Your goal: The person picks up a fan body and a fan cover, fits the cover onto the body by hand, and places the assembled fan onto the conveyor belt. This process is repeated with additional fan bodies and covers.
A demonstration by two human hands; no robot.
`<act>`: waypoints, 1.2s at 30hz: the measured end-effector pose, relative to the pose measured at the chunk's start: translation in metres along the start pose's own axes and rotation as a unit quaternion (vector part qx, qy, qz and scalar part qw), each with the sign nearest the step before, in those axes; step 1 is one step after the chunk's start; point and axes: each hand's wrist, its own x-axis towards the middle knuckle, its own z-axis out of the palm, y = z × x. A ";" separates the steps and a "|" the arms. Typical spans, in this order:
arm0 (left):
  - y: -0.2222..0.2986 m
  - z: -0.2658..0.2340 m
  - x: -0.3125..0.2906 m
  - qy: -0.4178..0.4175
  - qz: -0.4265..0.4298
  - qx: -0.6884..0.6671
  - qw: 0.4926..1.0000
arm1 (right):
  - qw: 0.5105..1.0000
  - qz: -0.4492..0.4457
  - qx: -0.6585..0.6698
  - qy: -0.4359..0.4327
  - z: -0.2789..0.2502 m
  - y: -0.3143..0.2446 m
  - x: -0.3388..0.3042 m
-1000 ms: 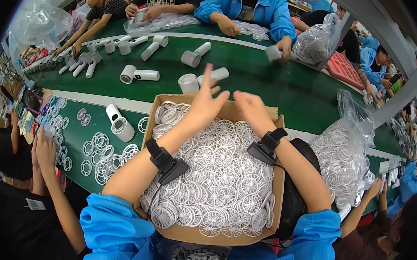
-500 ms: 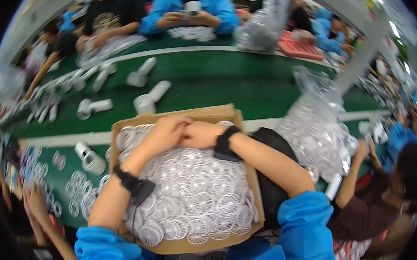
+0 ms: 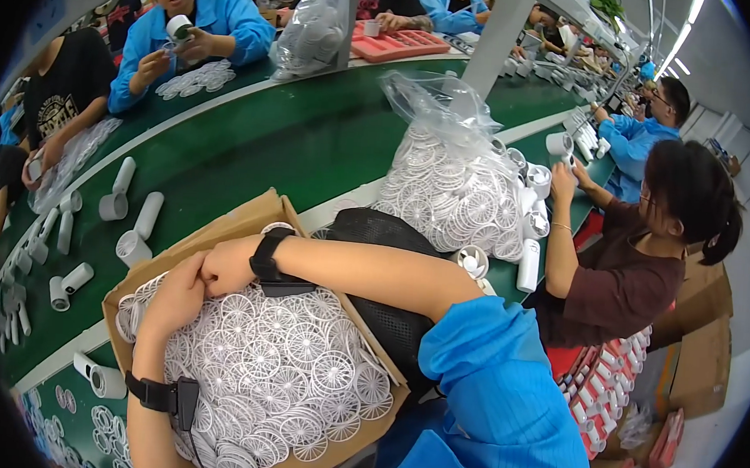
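Under both hands (image 3: 202, 278), white grilles (image 3: 288, 358)

Blue short sleeves (image 3: 503, 391), black wrist straps (image 3: 266, 257)

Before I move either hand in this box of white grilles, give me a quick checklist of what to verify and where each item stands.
1. Left hand in the cardboard box, resting on the round white grilles: ok.
2. Right hand against the left one at the box's far corner: ok.
3. A grille actually held in either hand: cannot tell, fingers are hidden.
4. Box well filled with grilles: ok.
5. Box seated flat on the green bench: cannot tell, its near end hangs toward the lap.
6. Full clear bag of grilles to the right stands apart from the arms: ok.
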 end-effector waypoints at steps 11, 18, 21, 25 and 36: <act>-0.002 0.000 0.007 -0.025 0.012 0.005 1.000 | 0.999 -0.039 -0.005 0.023 -0.002 0.007 0.005; -0.006 0.000 0.005 -0.039 -0.008 0.001 0.999 | 0.999 -0.005 -0.036 0.014 -0.005 0.009 0.001; 0.001 -0.004 0.006 -0.045 -0.032 0.003 0.998 | 0.999 -0.011 -0.033 0.028 -0.004 0.012 0.001; -0.006 -0.002 0.005 -0.032 -0.002 0.022 0.999 | 0.998 -0.031 -0.031 0.044 -0.003 0.015 0.001; -0.005 -0.002 0.004 -0.059 0.000 0.105 0.993 | 0.995 -0.027 -0.023 0.092 -0.005 0.018 0.001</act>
